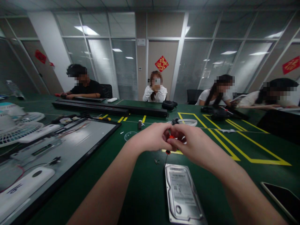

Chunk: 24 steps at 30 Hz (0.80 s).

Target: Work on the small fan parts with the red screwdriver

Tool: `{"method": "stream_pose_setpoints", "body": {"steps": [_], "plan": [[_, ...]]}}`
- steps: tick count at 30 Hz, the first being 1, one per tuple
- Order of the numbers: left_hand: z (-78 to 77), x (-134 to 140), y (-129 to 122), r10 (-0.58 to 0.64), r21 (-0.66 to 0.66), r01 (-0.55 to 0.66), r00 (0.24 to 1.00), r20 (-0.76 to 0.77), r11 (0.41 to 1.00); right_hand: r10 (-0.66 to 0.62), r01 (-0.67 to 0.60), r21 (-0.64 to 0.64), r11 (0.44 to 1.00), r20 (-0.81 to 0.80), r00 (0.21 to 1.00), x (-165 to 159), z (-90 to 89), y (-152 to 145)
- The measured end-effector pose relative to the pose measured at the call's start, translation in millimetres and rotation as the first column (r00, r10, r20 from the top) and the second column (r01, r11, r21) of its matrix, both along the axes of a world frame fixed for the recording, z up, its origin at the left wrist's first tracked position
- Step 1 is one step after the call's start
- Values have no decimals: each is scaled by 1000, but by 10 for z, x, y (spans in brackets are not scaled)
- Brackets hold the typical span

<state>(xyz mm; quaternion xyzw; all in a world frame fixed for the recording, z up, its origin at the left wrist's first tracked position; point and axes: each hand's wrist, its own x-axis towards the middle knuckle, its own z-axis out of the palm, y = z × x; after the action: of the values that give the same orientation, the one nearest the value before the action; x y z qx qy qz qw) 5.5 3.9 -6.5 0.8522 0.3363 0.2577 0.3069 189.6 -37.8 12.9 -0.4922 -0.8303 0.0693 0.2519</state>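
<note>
A silver hard drive (184,195) lies label up on the green table in front of me. Above its far edge, my left hand (154,137) and my right hand (193,140) meet, fingers closed around the red-and-black handle of a screwdriver (168,152). The thin shaft points down to the drive's far left corner; whether the tip sits in a screw is too small to tell. Fingers hide most of the handle. Several tiny screws (157,161) rest on the table just left of the shaft.
To the left lies a large panel (91,134) with a black frame and white parts on it. Long black bars (110,108) cross the far side. A clear round dish (130,136) stands beyond my left forearm, a phone (284,200) at right. Several people sit across the table.
</note>
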Motion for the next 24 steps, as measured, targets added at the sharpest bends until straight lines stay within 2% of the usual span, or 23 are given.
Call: {"method": "stream_pose_setpoints", "body": {"steps": [5, 9, 13, 18, 24], "plan": [[30, -16, -25, -6, 48, 7, 999, -33, 999, 48, -48, -11, 999, -2, 999, 19, 27, -6], [13, 0, -13, 4, 27, -3, 1000, -23, 1000, 60, -61, -31, 998, -24, 998, 7, 29, -26], [14, 4, -6, -13, 35, 13, 1000, -24, 999, 30, -30, 5, 1000, 5, 1000, -1, -9, 1], [32, -12, -17, 2, 48, -1, 1000, -10, 999, 78, -78, -15, 997, -19, 997, 16, -24, 10], [-5, -4, 12, -7, 14, 7, 1000, -8, 1000, -8, 8, 28, 1000, 11, 1000, -1, -1, -1]]}}
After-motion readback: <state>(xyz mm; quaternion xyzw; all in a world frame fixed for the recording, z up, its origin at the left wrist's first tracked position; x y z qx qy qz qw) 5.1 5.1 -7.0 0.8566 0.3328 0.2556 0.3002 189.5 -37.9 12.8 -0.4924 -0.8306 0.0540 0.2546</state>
